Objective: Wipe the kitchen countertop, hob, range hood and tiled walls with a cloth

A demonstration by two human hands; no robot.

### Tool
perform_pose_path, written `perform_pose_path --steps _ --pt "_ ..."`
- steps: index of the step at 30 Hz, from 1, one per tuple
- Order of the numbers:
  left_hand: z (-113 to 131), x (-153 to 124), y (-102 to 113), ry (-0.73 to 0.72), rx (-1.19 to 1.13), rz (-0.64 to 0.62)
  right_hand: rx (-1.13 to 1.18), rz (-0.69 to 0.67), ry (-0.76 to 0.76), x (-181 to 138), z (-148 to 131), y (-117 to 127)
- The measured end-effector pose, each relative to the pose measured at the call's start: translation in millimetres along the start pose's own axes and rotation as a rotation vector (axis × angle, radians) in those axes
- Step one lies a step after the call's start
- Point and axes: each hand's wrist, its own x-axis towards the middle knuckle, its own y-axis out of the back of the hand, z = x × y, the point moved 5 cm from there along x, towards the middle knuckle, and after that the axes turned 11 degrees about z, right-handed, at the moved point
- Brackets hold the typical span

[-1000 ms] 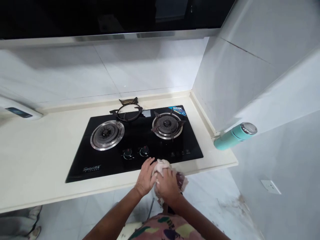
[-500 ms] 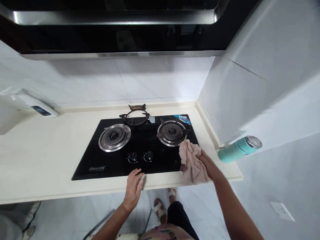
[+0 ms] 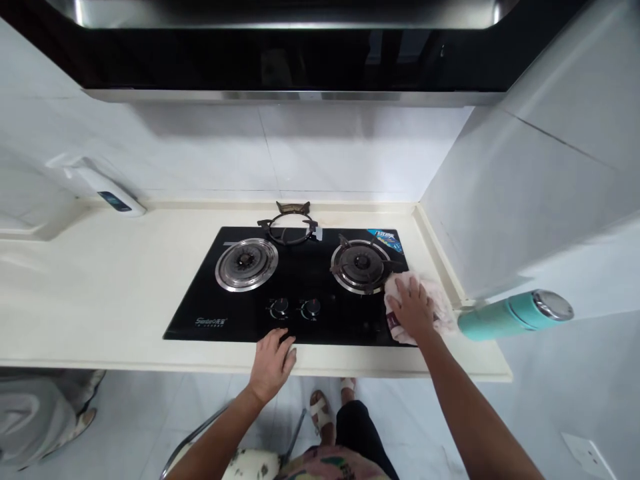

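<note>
My right hand [image 3: 414,308] presses down on a pale pink cloth [image 3: 440,303] at the right front corner of the black glass gas stove [image 3: 350,327]. Part of the cloth laps over onto the counter. Close behind it is the right burner [image 3: 361,262], which has its pan support on. At the stove's front edge my left hand [image 3: 273,360] rests with its fingers stretched out, holding nothing, just below the two knobs [image 3: 295,308]. A second pan support [image 3: 290,230] stands off its burner at the back, while the left burner [image 3: 247,264] is bare.
A turquoise bottle [image 3: 505,316] leans at the right wall. On the counter [image 3: 115,280], a white device [image 3: 113,193] lies at the back left. The range hood [image 3: 300,67] hangs above. A chair [image 3: 253,463] is below, and another person's foot [image 3: 83,421] shows at lower left.
My right hand has moved the cloth right onto the stove's corner and now lies on top of it, spread flatter. My left hand stays at the front edge. The view has shifted slightly.
</note>
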Motion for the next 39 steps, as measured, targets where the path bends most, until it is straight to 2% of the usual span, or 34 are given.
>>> perform_pose_path --steps 2,5,8,11,14,16,17,19,25,27,29,31,33,35,39 --pt "2.2 -0.6 -2.0 0.009 0.057 -0.024 -0.033 0.011 -0.015 0.2 -3.3 1.5" --pt "4.4 -2.2 -4.3 0.024 0.092 -0.053 -0.055 0.080 0.001 -29.5 -24.4 7.6" --pt "4.8 -3.2 -5.6 0.015 0.102 -0.057 0.013 0.102 0.066 -76.0 -68.9 13.3" --pt "4.0 -3.8 -6.7 0.002 0.110 -0.046 0.162 0.054 0.196 -107.8 -128.5 19.2" --pt "2.4 -4.5 -7.5 0.011 0.107 -0.045 0.291 0.001 0.336 -112.0 -175.4 29.2" --pt "1.8 -5.0 -7.6 0.014 0.097 -0.054 0.338 -0.015 0.371 -102.8 -181.3 35.1" --pt "1.7 -5.2 -7.4 0.015 0.094 -0.057 0.346 -0.014 0.369 -96.7 -174.5 36.5" --pt "1.7 -5.2 -7.0 0.016 0.091 -0.063 0.325 0.010 0.350 -85.5 -143.0 35.7" --pt "4.3 -4.0 -7.6 0.012 0.106 -0.072 0.119 0.136 0.080 -78.3 6.9 21.4" --pt "5.2 -3.7 -8.5 0.015 0.111 -0.072 0.100 0.158 0.006 -85.0 31.0 20.8" --pt "5.6 -3.6 -9.7 0.022 0.116 -0.076 0.094 0.179 -0.063 -96.5 32.0 21.8" --pt "5.7 -3.6 -10.7 0.028 0.120 -0.081 0.105 0.184 -0.102 -113.1 12.2 22.1" --pt "5.4 -3.5 -11.1 0.031 0.124 -0.086 0.136 0.170 -0.059 -132.4 -24.6 21.8" --pt "4.6 -3.4 -11.1 0.033 0.125 -0.090 0.189 0.127 0.075 -150.7 -72.9 22.0" --pt "0.2 -4.6 -11.1 0.041 0.110 -0.106 0.346 -0.054 0.452 -171.0 -169.5 27.0"
